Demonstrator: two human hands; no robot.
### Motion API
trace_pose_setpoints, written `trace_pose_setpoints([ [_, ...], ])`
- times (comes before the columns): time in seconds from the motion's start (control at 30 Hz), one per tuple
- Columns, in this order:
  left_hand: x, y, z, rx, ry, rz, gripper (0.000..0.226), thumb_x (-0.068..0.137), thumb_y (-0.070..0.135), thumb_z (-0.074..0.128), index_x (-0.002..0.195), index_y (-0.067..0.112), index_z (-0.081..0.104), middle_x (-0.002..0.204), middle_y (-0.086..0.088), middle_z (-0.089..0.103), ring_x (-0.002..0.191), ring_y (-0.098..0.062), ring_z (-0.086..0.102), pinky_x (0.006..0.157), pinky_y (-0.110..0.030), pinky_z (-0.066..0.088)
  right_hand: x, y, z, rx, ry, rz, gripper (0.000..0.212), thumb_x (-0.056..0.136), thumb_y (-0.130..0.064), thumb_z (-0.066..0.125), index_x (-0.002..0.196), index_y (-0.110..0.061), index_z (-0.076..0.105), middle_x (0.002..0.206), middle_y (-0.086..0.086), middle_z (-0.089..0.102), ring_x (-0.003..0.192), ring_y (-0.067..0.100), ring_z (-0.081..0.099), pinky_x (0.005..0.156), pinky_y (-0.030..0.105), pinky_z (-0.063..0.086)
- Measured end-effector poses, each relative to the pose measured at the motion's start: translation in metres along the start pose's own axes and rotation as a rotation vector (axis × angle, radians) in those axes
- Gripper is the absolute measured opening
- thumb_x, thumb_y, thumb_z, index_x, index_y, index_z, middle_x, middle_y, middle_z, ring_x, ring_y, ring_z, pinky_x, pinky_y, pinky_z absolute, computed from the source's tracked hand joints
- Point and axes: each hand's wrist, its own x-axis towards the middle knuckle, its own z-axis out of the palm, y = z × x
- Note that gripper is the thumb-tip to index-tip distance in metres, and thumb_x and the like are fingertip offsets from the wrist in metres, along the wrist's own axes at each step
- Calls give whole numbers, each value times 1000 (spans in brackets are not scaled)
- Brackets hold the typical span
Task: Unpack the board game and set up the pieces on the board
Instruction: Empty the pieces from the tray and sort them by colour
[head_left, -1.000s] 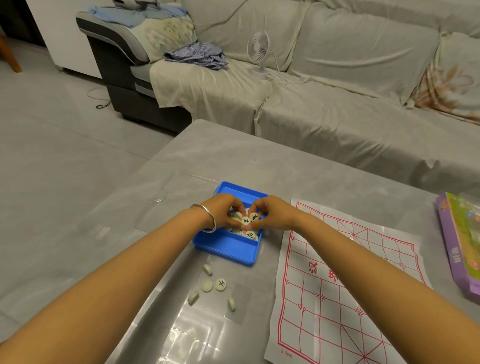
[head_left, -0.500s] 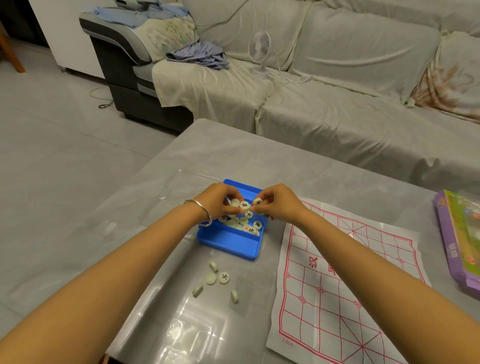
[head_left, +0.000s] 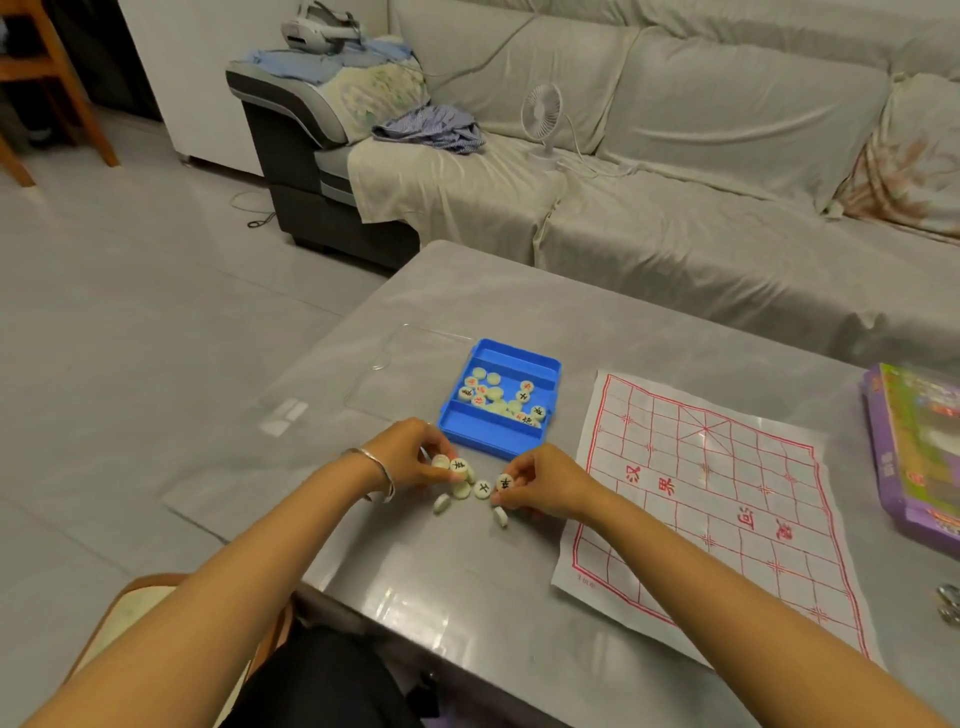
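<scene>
Centre of frame, just below the blue plastic tray (head_left: 493, 441): a couple of cream round game pieces (head_left: 457, 464) are gripped by the left hand (head_left: 410, 457), fingers curled round them. A black-marked cream disc (head_left: 504, 483) is pinched btwn the fingertips of the right hand (head_left: 545, 483). Loose cream discs (head_left: 482, 489) are scattered on the grey tabletop (head_left: 467, 571) btwn both hands. More pcs are piled in the tray's middle compartment. The white paper board w/ red grid (head_left: 701, 493) is spread flat at centre-right.

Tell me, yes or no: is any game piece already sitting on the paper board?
No, the paper board lies bare; the pieces are in the blue tray or loose on the table left of it.
</scene>
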Motion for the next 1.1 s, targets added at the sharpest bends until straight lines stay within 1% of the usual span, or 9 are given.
trace_pose_setpoints([
  [0.17,-5,0,7,88,48,5,33,78,33,72,108,21,65,101,4,65,72,-4,54,71,-16,46,-10,-3,-3,105,8,-18,23,82,-16,70,104,-9,67,85,0,64,66,8,60,60,14,52],
  [0.3,-1,11,-6,23,146,63,37,78,33,72,112,21,61,108,8,61,75,-10,59,61,-13,48,-8,-4,-26,4,112,-108,31,82,-16,69,112,-13,64,107,1,63,76,6,60,64,17,53],
  [0.4,15,19,-18,88,235,126,41,80,35,69,117,23,57,116,5,59,86,-15,59,69,-16,47,1,-10,-50,-31,220,-179,24,82,-16,69,106,-16,65,107,1,65,82,6,59,68,16,51],
  [0.5,41,26,-23,161,213,148,50,83,37,65,128,25,48,127,3,52,97,-11,52,79,-21,43,21,-13,-71,-148,284,-181,33,81,-15,70,113,-18,61,118,-2,61,99,8,56,78,17,48],
  [0.6,71,34,-23,241,121,140,55,84,33,65,134,22,43,134,-2,48,114,-19,50,94,-28,42,47,-14,-79,-272,186,-156,47,81,-12,71,125,-17,55,131,1,53,117,16,51,93,26,45],
  [0.7,98,33,-22,343,25,98,56,84,33,65,135,21,44,134,-3,49,117,-21,51,99,-33,42,68,-14,-80,-403,63,-110,57,82,-15,70,134,-15,46,138,2,46,124,18,46,99,28,39],
  [0.8,117,30,-24,504,-75,99,60,81,35,68,135,20,45,134,-2,50,116,-20,52,98,-32,43,82,-13,-81,-534,-3,-77,65,81,-23,71,138,-16,40,139,3,44,124,19,45,100,29,39],
  [0.93,131,31,-28,590,-137,125,69,77,40,71,137,23,42,133,-1,45,116,-22,50,99,-36,42,92,-12,-86,-614,-60,-81,68,77,-26,75,136,-17,42,131,4,46,115,20,49,97,32,44],
  [1.1,136,37,-30,687,-175,115,64,73,47,71,130,29,47,128,1,43,110,-22,51,93,-35,45,96,-13,-85,-657,-100,-117,52,78,-25,73,125,-20,52,110,-1,52,95,14,50,80,25,44],
])
